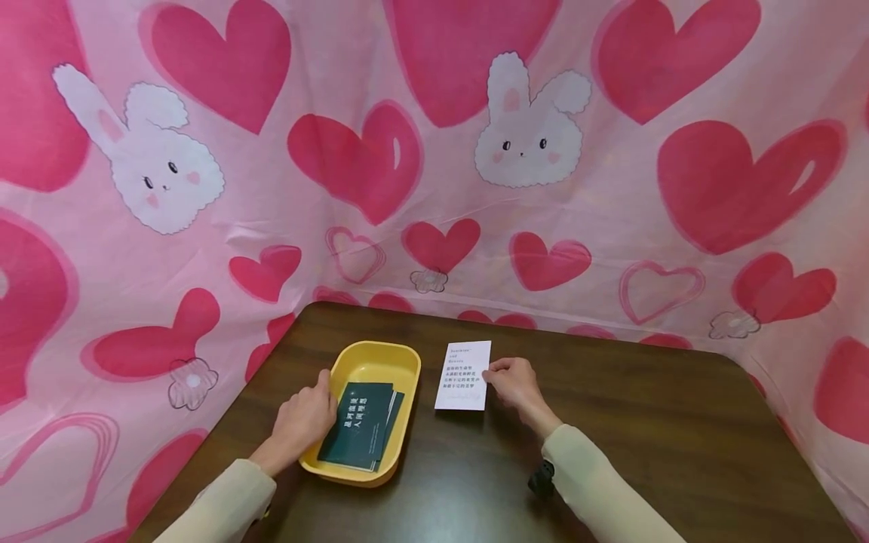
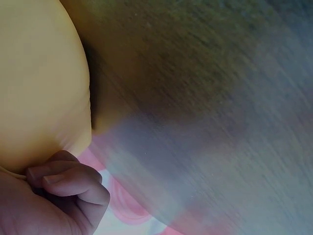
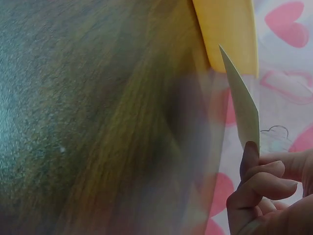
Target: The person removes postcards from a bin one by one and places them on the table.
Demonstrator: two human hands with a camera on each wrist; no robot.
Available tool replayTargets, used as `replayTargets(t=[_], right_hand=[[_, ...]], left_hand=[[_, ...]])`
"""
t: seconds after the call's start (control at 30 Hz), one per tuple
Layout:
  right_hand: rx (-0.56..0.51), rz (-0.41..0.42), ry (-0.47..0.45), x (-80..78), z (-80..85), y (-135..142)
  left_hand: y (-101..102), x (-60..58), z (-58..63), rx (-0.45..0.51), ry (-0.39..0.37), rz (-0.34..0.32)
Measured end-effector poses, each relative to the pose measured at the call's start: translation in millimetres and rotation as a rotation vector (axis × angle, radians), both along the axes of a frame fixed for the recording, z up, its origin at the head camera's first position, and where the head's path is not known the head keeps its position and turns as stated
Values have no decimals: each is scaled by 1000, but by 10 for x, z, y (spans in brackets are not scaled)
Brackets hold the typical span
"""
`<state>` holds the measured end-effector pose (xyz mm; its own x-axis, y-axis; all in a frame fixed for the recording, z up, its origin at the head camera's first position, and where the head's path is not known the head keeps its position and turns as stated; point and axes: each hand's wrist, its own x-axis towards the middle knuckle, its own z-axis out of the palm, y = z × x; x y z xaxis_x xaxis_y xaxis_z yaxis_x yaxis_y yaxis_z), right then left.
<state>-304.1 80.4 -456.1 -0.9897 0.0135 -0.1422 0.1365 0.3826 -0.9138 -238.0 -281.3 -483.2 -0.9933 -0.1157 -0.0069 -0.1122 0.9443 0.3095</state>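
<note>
- Head view: the right hand [image 1: 517,388] pinches the right edge of a white card [image 1: 463,377], just left of that hand; its long axis runs away from the person, far end leaning slightly right, printed face visible, lettering upright.
- Same view: the left hand [image 1: 302,416] grips the near-side rim of a yellow tray [image 1: 373,369]; dark green cards [image 1: 356,426] already lie inside, right of this hand. The white card apparently remains outside.
- Left wrist view: fingers curled against the tray.
- Right wrist view: card nearly edge-on beyond the fingertips.

Heart-print cloth [image 1: 448,204] around the table [image 1: 692,437] suggests a booth
</note>
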Motion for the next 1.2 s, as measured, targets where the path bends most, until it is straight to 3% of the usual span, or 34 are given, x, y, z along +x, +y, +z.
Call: replayTargets(t=[0.63,0.97,1.2], right_hand=[[109,-11,-76,-161,-226,99],[251,19,33,-184,-299,78],[322,33,26,-167,-322,83]], left_hand=[[14,-1,11,29,-15,5],[4,6,-1,39,-12,5],[4,-4,-3,23,-11,6]])
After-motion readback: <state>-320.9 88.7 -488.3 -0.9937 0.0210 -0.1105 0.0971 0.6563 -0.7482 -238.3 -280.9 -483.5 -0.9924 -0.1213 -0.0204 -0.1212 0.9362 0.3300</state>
